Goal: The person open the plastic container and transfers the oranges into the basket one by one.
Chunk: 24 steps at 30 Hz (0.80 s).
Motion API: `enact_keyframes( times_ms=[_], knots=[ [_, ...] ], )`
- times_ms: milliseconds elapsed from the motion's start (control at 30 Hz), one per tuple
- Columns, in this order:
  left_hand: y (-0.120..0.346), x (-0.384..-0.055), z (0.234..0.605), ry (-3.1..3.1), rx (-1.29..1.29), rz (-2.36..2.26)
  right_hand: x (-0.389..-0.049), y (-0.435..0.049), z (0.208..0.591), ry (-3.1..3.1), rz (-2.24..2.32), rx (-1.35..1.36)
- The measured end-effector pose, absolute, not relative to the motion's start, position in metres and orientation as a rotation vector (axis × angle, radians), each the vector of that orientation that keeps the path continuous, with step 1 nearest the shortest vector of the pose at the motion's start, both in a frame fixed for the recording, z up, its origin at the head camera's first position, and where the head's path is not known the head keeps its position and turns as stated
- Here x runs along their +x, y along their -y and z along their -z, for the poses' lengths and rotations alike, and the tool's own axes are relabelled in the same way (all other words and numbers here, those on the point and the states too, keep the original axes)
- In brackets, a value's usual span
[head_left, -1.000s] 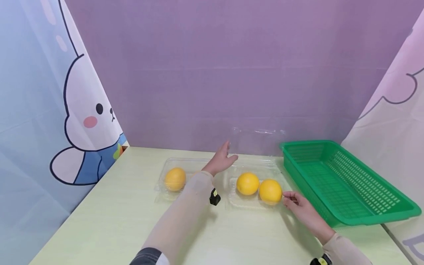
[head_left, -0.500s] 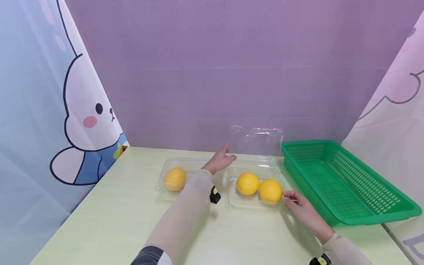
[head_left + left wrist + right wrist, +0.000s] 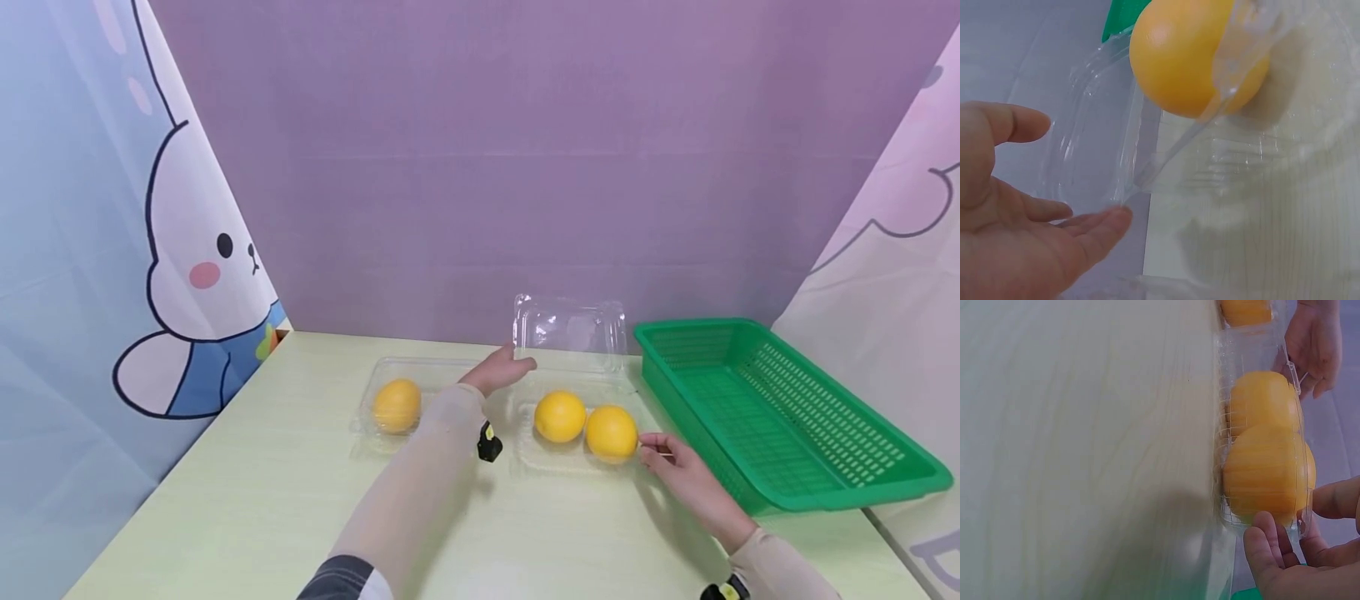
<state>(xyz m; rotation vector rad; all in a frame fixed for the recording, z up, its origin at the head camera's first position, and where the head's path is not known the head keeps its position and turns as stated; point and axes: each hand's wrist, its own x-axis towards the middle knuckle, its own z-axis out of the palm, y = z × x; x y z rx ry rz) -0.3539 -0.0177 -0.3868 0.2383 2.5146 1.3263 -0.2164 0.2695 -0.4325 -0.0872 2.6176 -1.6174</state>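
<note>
A clear plastic clamshell container (image 3: 536, 458) lies on the table with two oranges (image 3: 560, 417) side by side in its base. Its lid (image 3: 570, 329) stands raised at the back. My left hand (image 3: 498, 369) reaches to the lid's left side. In the left wrist view its fingers (image 3: 1100, 234) are nearly straight, fingertips right at the lid's edge, thumb apart. At the container's right side, my right hand (image 3: 690, 479) pinches the rim between thumb and fingers. The right wrist view shows that hand (image 3: 1300, 569) close beside the nearer orange (image 3: 1266, 475).
Left of it stands another clear clamshell (image 3: 450, 362), lid down over an orange (image 3: 397, 407), partly behind my left forearm. A green plastic basket (image 3: 712, 417) sits at the right of the pale table (image 3: 247, 500). A purple cloth (image 3: 465, 167) hangs behind.
The lid has tipped forward and shifted slightly left, with my left hand's fingers lowering along with it. My right hand and the oranges have hardly moved.
</note>
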Motion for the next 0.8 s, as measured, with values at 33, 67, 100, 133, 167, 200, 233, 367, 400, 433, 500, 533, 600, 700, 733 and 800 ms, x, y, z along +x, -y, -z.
enact_keyframes(
  times_ms=[33, 67, 100, 133, 167, 200, 233, 367, 400, 433, 500, 533, 600, 700, 733, 800],
  knots=[
    [0.018, -0.353, 0.387, -2.51, 0.23, -1.317, -0.216, -0.269, 0.432, -2.623, 1.614, -0.089],
    [0.017, -0.352, 0.387, -2.5, 0.222, -1.314, -0.216, -0.269, 0.432, -2.629, 1.608, -0.09],
    [0.017, -0.351, 0.387, -2.483, 0.208, -1.32, -0.216, -0.269, 0.432, -2.632, 1.606, -0.091],
    [0.017, -0.35, 0.387, -2.464, 0.193, -1.325, -0.216, -0.269, 0.432, -2.632, 1.606, -0.09],
    [0.017, -0.349, 0.387, -2.436, 0.172, -1.34, -0.216, -0.269, 0.432, -2.631, 1.607, -0.09],
    [0.016, -0.347, 0.387, -2.407, 0.147, -1.358, -0.215, -0.269, 0.432, -2.628, 1.608, -0.091],
    [0.016, -0.346, 0.388, -2.38, 0.123, -1.374, -0.215, -0.269, 0.432, -2.63, 1.605, -0.092],
    [0.016, -0.339, 0.39, -2.31, 0.041, -1.441, -0.214, -0.268, 0.43, -2.633, 1.607, -0.098],
    [0.015, -0.337, 0.391, -2.304, 0.038, -1.45, -0.214, -0.268, 0.43, -2.639, 1.602, -0.098],
    [0.015, -0.335, 0.391, -2.301, 0.041, -1.459, -0.214, -0.268, 0.43, -2.643, 1.597, -0.096],
    [0.015, -0.329, 0.391, -2.296, 0.055, -1.46, -0.213, -0.267, 0.429, -2.646, 1.593, -0.091],
    [0.015, -0.327, 0.391, -2.302, 0.066, -1.447, -0.213, -0.267, 0.429, -2.648, 1.589, -0.09],
    [0.015, -0.323, 0.391, -2.325, 0.092, -1.41, -0.213, -0.267, 0.429, -2.651, 1.584, -0.089],
    [0.013, -0.317, 0.391, -2.409, 0.146, -1.293, -0.212, -0.267, 0.428, -2.649, 1.587, -0.099],
    [0.013, -0.316, 0.391, -2.447, 0.169, -1.238, -0.212, -0.267, 0.428, -2.649, 1.59, -0.102],
    [0.013, -0.313, 0.392, -2.529, 0.237, -1.113, -0.211, -0.267, 0.428, -2.65, 1.589, -0.107]
  ],
)
